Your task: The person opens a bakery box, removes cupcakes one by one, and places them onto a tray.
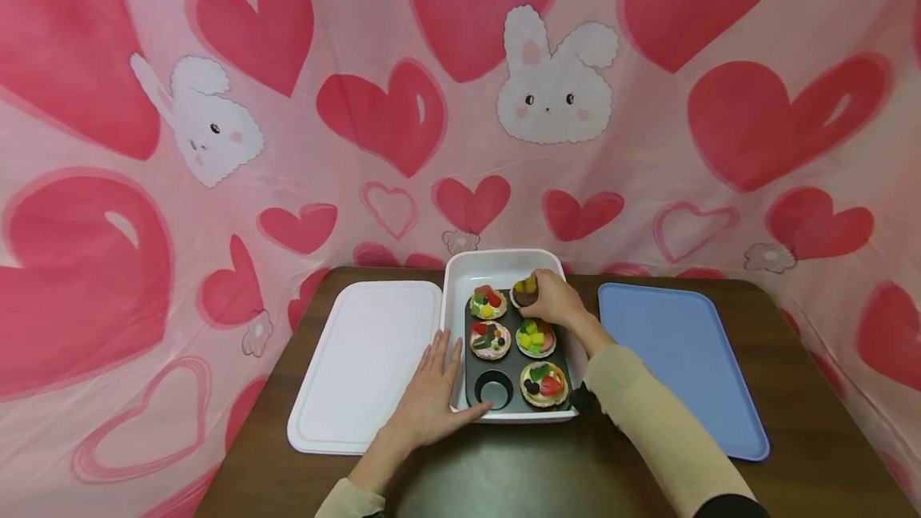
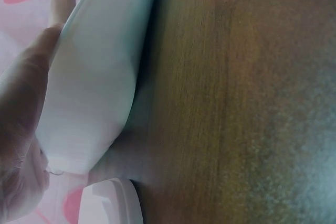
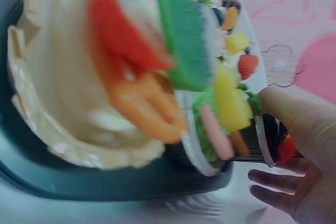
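Five tarts [image 1: 536, 337] fill muffin tin [image 1: 478, 363]; right hand [image 1: 556, 299] grips one.

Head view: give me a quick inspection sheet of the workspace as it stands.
Surface: dark wooden table.
Job's things: black muffin tin inside a white bin; four fruit tarts seated, near-left cup empty; dark cupcake at the far-right cup.
Clutter: white lid left of the bin, blue tray right of it.
Grippers: left hand rests flat on the bin's near-left edge; right hand grips the cupcake.
Cables: nothing seen.
Surroundings: pink heart-and-bunny cloth backdrop.
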Demonstrator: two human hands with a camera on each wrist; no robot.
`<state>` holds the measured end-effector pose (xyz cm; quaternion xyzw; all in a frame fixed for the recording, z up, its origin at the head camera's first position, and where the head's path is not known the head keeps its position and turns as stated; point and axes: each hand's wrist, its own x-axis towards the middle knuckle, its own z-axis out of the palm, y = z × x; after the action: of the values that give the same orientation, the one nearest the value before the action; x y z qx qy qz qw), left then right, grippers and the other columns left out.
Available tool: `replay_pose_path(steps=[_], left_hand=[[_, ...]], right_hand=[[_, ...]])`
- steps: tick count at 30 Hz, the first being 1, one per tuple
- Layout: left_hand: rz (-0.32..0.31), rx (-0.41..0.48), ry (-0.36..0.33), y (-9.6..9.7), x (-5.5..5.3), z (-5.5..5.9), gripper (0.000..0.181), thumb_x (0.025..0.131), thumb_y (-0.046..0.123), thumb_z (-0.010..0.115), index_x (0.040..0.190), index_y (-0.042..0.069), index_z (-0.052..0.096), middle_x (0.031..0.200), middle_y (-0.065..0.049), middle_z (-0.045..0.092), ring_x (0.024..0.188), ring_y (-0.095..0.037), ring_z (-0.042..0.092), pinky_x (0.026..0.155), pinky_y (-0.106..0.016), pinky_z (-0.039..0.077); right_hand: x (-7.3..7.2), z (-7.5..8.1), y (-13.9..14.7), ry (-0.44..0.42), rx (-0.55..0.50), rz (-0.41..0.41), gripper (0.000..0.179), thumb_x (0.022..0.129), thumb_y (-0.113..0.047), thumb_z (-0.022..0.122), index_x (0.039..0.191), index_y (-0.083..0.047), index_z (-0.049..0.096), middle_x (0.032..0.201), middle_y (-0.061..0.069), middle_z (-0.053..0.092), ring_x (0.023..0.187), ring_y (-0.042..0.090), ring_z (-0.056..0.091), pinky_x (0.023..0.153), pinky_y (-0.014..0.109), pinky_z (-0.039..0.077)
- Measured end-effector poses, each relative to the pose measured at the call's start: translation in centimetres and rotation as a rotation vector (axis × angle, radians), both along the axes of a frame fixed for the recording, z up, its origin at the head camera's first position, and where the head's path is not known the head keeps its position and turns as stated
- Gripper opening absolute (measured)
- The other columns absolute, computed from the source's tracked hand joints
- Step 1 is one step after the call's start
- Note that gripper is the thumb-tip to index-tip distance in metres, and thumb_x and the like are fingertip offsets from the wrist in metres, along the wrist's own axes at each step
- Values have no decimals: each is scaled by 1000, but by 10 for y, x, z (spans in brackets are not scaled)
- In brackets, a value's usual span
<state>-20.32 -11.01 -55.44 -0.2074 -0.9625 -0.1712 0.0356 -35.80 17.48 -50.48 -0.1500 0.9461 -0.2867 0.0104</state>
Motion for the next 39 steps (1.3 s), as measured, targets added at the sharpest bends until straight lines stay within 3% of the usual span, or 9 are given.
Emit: replay_pose_path(steps=[2, 5, 8, 9, 13, 33, 39], left_hand=[[2, -1, 5, 0, 0, 0, 120, 90, 82, 66, 172, 2, 31, 184, -24, 16, 173, -42, 15, 138, -57, 28], [2, 1, 3, 0, 0, 0, 120, 90, 82, 66, 173, 2, 30, 184, -24, 15, 173, -41, 14, 138, -58, 28], [2, 10, -6, 0, 1, 1, 120, 90, 82, 67, 173, 3, 30, 184, -23, 15, 173, -41, 14, 139, -58, 27], [2, 15, -6, 0, 1, 1, 120, 90, 81, 68, 172, 3, 31, 184, -23, 16, 173, -42, 14, 138, -58, 27], [5, 18, -7, 1, 1, 0, 120, 89, 80, 69, 172, 3, 31, 184, -23, 16, 173, -41, 15, 139, -57, 27], [5, 25, 2, 1, 1, 1, 120, 89, 82, 67, 171, 2, 35, 184, -25, 17, 173, -43, 16, 137, -59, 29], [13, 22, -26, 2, 2, 2, 121, 89, 82, 67, 173, 2, 30, 185, -23, 13, 174, -40, 11, 140, -57, 24]], right_hand=[[-10, -4, 6, 33, -19, 29, 48, 81, -33, 93, 107, -5, 64, 98, 11, 67, 85, 27, 64, 77, 47, 58], [-13, 2, 10, 36, -7, 43, 48, 80, -35, 93, 106, -6, 65, 96, 9, 68, 83, 26, 65, 75, 47, 58], [-4, 11, 10, 52, 17, 36, 47, 81, -32, 93, 108, -5, 65, 96, 10, 68, 84, 26, 65, 74, 46, 57], [5, 23, 6, 27, 36, 20, 47, 82, -28, 93, 109, -2, 65, 98, 12, 69, 86, 29, 66, 77, 48, 59], [14, 31, 6, 39, 68, 14, 50, 83, -27, 94, 114, -1, 64, 101, 13, 70, 88, 29, 67, 78, 49, 60], [29, 44, 22, 97, 103, 40, 56, 79, -29, 95, 118, -1, 66, 105, 15, 73, 94, 33, 69, 86, 55, 62], [34, 44, 29, 103, 85, 32, 61, 78, -29, 94, 124, 0, 65, 111, 17, 75, 98, 36, 71, 89, 59, 63]])
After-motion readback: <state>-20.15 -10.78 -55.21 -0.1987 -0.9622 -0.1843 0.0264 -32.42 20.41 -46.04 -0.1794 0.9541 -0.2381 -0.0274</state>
